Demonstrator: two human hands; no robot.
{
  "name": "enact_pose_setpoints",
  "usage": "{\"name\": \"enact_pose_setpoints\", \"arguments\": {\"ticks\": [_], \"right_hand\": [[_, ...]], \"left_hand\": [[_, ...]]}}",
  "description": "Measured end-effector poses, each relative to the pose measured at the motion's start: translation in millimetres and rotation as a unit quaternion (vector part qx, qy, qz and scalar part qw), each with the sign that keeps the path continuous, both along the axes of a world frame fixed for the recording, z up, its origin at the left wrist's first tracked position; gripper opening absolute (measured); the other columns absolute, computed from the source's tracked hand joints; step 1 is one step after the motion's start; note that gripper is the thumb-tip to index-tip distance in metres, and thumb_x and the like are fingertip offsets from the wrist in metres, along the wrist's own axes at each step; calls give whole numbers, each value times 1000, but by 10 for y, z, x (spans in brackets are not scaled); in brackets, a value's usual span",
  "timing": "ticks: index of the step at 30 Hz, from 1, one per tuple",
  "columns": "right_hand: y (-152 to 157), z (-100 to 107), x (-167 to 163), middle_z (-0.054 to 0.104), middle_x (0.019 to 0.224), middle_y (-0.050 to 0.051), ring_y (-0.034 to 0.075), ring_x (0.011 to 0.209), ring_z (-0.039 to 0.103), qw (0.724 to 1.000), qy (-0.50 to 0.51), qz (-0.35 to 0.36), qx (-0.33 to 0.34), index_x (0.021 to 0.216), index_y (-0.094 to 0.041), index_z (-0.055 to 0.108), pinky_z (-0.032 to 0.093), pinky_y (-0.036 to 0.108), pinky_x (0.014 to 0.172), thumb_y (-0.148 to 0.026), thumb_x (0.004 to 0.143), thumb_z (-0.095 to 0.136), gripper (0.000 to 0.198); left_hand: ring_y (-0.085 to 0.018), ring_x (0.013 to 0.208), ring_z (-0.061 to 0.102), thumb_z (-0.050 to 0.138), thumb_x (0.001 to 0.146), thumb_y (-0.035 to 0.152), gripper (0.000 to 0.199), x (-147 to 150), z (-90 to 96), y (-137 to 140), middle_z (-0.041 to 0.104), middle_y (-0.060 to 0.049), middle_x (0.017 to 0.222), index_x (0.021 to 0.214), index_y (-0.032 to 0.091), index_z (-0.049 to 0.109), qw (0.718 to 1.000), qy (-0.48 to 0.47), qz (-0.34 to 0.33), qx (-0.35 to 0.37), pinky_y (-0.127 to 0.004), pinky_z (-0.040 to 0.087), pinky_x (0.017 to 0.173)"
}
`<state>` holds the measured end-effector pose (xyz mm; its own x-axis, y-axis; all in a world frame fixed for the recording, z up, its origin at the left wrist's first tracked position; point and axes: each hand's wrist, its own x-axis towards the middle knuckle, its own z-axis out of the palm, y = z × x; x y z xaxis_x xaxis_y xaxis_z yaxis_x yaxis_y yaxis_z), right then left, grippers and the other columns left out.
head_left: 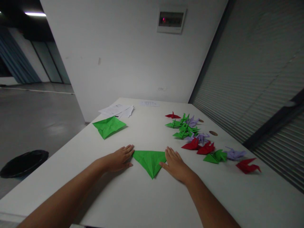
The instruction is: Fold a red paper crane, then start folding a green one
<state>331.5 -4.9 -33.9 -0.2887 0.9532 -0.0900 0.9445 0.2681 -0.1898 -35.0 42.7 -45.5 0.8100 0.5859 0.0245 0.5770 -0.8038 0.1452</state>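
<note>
A green sheet of origami paper [150, 160], folded into a triangle, lies on the white table with its point towards me and its long edge away. Creases run across its surface. Flat at its left corner is my left hand [121, 158], fingers stretched out and the thumb apart. My right hand [174, 163] rests over the right corner, fingers extended and covering that tip, with the thumb on the paper's right side. Neither hand grips the paper. Further back on the left sits another green sheet [109, 126], creased and opened out.
Folded paper cranes in green [186, 129], red [248, 165] and purple [235, 153] spread along the table's right side. Printed papers [117, 110] lie at the back left. A black-lined bin [23, 163] stands on the floor at left. A wall closes the table's far end; blinds run along the right.
</note>
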Motion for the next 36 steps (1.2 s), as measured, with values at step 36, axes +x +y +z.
{"name": "enact_pose_setpoints", "arguments": {"ticks": [36], "right_hand": [[126, 172, 71, 78, 112, 15, 27, 106, 73, 980, 162, -38, 113, 122, -12, 74, 52, 38, 99, -14, 92, 57, 34]], "left_hand": [[-26, 96, 73, 59, 93, 16, 31, 183, 239, -45, 77, -9, 107, 121, 22, 68, 974, -151, 169, -28, -34, 53, 85]]}}
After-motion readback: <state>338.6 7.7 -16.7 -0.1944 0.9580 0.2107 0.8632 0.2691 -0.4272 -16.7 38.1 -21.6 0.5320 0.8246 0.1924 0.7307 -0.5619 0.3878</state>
